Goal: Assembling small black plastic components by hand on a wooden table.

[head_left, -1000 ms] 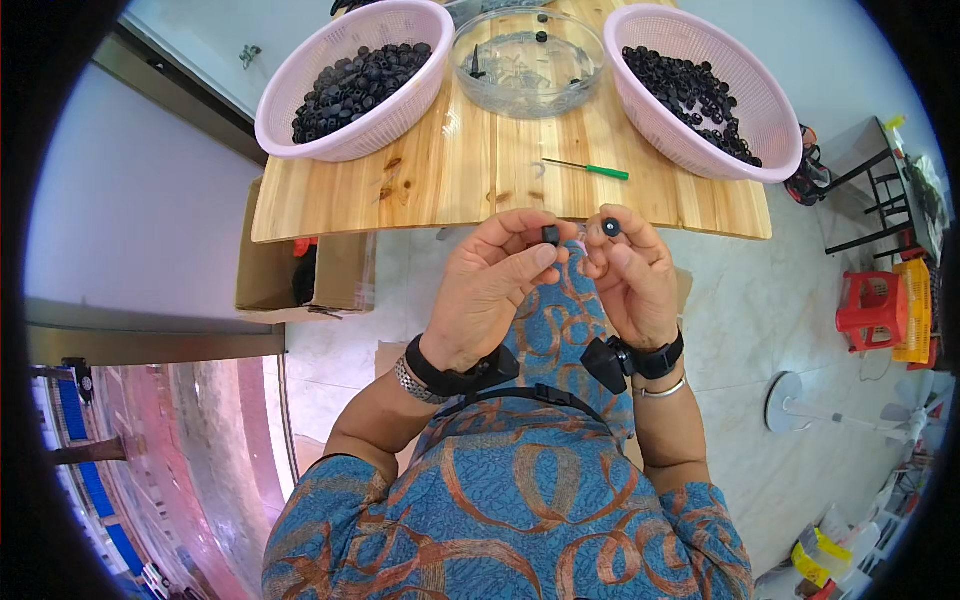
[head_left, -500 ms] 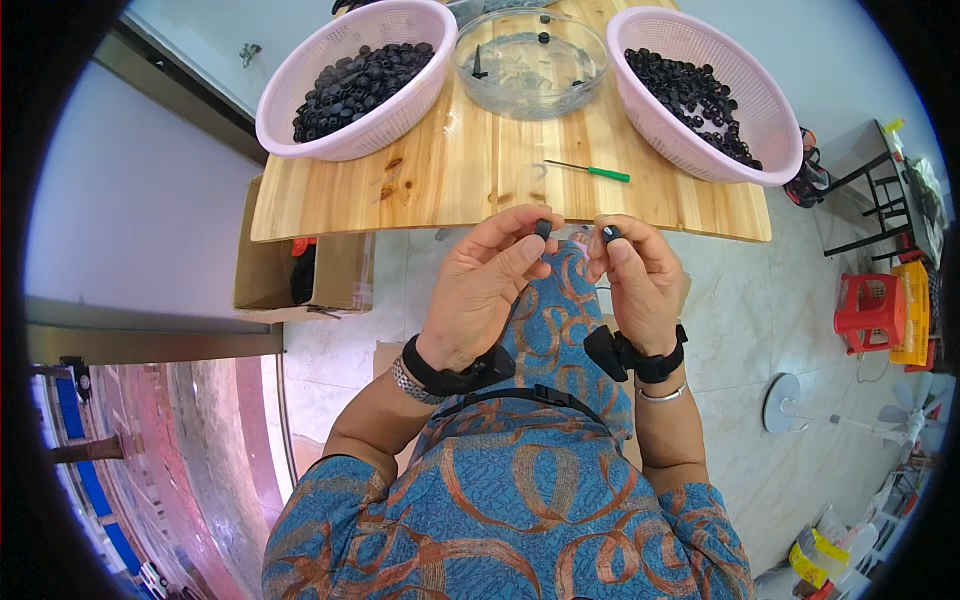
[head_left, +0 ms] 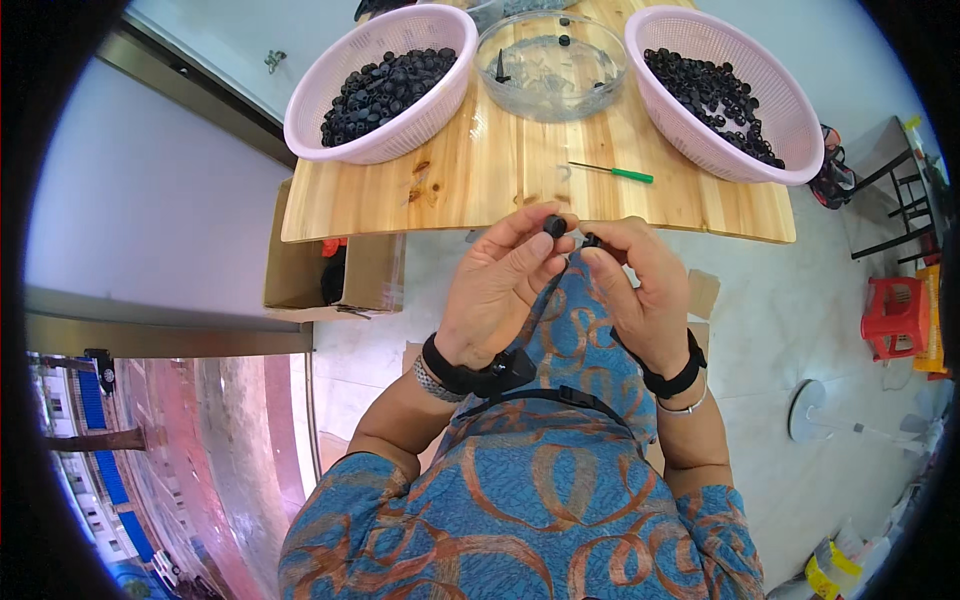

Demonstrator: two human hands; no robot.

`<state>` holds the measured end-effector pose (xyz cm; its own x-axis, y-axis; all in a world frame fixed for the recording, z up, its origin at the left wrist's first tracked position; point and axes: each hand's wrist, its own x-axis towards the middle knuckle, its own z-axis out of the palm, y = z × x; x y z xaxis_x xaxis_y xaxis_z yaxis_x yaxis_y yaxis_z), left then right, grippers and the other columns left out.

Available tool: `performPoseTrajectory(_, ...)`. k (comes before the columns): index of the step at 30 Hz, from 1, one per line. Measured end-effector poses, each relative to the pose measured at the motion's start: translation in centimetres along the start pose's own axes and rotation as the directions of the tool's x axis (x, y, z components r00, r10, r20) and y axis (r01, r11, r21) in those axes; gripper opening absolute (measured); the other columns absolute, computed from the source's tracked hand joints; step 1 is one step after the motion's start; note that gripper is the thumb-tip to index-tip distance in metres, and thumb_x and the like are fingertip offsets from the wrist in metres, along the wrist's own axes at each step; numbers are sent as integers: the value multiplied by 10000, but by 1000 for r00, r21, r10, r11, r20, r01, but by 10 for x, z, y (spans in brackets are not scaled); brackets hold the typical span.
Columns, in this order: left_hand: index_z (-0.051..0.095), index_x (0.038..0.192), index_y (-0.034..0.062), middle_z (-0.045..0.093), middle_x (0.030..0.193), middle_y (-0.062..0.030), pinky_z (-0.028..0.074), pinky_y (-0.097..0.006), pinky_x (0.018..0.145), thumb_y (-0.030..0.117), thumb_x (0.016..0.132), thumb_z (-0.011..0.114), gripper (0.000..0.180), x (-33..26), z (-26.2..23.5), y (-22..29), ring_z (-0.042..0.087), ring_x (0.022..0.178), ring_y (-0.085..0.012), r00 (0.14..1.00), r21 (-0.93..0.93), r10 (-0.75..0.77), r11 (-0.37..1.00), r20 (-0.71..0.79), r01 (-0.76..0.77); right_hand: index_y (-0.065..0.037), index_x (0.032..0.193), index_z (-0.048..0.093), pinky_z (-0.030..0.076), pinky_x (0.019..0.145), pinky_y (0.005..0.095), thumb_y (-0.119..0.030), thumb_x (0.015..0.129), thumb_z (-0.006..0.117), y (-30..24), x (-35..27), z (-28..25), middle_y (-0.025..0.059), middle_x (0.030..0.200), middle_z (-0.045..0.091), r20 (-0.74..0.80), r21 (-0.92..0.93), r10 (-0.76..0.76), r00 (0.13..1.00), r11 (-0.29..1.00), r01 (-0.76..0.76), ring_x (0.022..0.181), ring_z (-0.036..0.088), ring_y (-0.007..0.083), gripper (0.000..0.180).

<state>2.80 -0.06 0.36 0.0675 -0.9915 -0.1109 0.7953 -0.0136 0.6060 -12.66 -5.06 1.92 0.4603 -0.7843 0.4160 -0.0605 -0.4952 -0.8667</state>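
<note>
Between thumb and fingers, my left hand (head_left: pixel 505 275) pinches a small round black cap (head_left: pixel 554 227). Close beside it, my right hand (head_left: pixel 645 285) grips a small black plastic part (head_left: pixel 591 241), partly covered by the fingers. Both hands are held just off the table's near edge, above my lap, and the two parts are apart by a small gap. A pink basket (head_left: pixel 305 130) of black caps stands at the table's left. Another pink basket (head_left: pixel 800 150) at the right holds black ring-like parts. Between them sits a clear round tray (head_left: pixel 510 105) with a few black pieces.
A green-handled screwdriver (head_left: pixel 630 175) lies on the wooden table (head_left: pixel 470 190). Below the table's left end is an open cardboard box (head_left: pixel 375 275). A red stool (head_left: pixel 890 318) and a fan (head_left: pixel 806 410) stand on the floor at the right.
My right hand has turned, its fingers now pointing toward the left hand, and the two parts are closer together. The left cap now shows its round face. The whole view has shifted slightly.
</note>
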Motion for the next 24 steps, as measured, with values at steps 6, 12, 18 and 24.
performPoseTrajectory(6,490,1158,-3,575,1041,-107,498,-232,782,30,869,503,291,-3,0,1,585,903,-156,998,156,66,986,-19,-62,-2,946,558,441,589,310,-12,771,580,-2,4,4,118,791,562,-43,-118,-147,988,983,141,685,549,257,177)
performPoseTrajectory(12,506,1122,-3,595,972,-103,501,-226,717,83,882,507,256,-4,-4,1,589,804,-134,997,137,66,988,47,-72,-2,939,549,444,589,321,-26,762,596,-2,5,3,114,781,551,-39,-186,-214,976,961,203,678,549,259,185)
performPoseTrajectory(18,519,1064,-4,599,925,-95,498,-230,676,111,897,488,205,-4,-7,0,591,771,-133,995,100,55,993,87,-63,-13,925,541,445,602,335,-46,754,598,-5,7,4,110,775,528,11,-266,-262,965,929,256,708,545,272,184)
performPoseTrajectory(24,511,1073,-19,592,874,-85,493,-241,671,137,907,474,230,-7,-8,2,583,750,-138,995,188,68,979,79,-82,-20,923,512,450,610,338,-63,737,575,-9,8,6,104,787,507,55,-334,-296,954,895,297,723,537,269,201)
